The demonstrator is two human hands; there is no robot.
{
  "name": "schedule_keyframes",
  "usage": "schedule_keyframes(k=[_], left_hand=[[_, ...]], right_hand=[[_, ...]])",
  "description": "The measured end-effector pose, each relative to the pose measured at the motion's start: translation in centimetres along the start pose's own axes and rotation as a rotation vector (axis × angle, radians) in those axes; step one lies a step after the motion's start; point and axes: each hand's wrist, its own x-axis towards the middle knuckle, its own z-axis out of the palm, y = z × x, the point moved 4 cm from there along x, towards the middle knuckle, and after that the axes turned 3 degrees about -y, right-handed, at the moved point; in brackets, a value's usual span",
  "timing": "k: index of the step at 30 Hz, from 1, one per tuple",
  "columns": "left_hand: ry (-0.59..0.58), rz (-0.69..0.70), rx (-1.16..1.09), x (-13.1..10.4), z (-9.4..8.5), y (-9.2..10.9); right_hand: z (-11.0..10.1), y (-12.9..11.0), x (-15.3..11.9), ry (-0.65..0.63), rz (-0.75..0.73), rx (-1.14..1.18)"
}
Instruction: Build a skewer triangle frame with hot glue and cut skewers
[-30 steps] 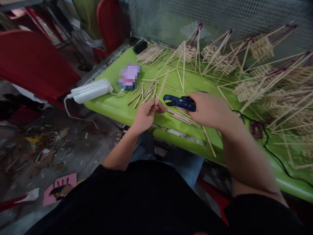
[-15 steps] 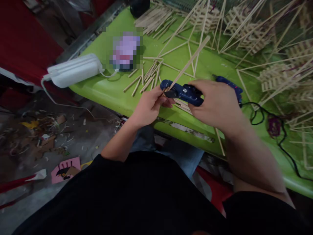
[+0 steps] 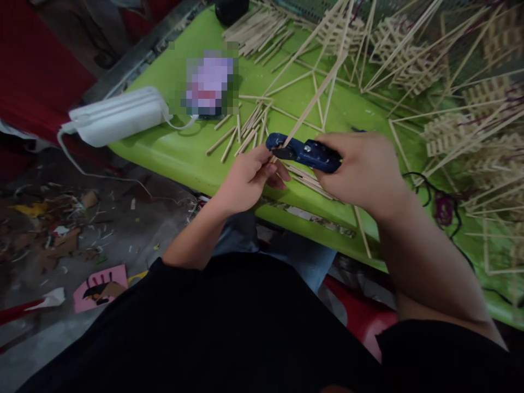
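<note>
My right hand (image 3: 364, 172) is wrapped round the handles of a dark blue cutter-like tool (image 3: 307, 153). A long thin wooden stick (image 3: 315, 98) passes through the tool's jaws and slants up and away over the green table. Just below the jaws, my left hand (image 3: 249, 177) pinches the stick's near end between thumb and fingers. Under the tool lies a small bundle of thin sticks (image 3: 307, 179) near the table edge. Short cut sticks (image 3: 251, 128) are scattered beyond my left hand.
On the green table (image 3: 164, 153) are a white wrapped power strip (image 3: 118, 114), a blurred-out phone-like object (image 3: 208, 84), a stick pile (image 3: 257, 30), stick frames with stacked lattices (image 3: 409, 54) at right and a black cord (image 3: 458, 218). Scraps (image 3: 61, 240) litter the floor.
The view has shifted slightly. Both hands stay near the same place, with the tool still on the stick. The blue object behind my right hand is now mostly hidden.
</note>
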Motion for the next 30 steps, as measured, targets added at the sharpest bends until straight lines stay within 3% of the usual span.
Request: schedule_keyframes(k=[4,10,16,25,30], left_hand=[[0.051,-0.077,-0.134,-0.8,-0.3,0.0],[-0.021,-0.204,-0.151,-1.0,0.1,1.7],[0.042,-0.362,-0.228,-0.9,-0.1,2.1],[0.229,-0.481,-0.208,-2.1,-1.4,2.5],[0.218,-0.502,-0.164,-1.9,-2.1,2.4]], right_hand=[[-0.2,-0.2,0.4,-0.038,0.026,-0.045],[0.1,-0.7,1.3,-0.099,0.046,-0.041],[0.5,-1.0,3.3,-0.260,0.047,0.009],[1.4,-1.0,5.7,-0.454,0.128,0.124],[2.3,-1.2,6.7,-0.520,0.147,0.200]])
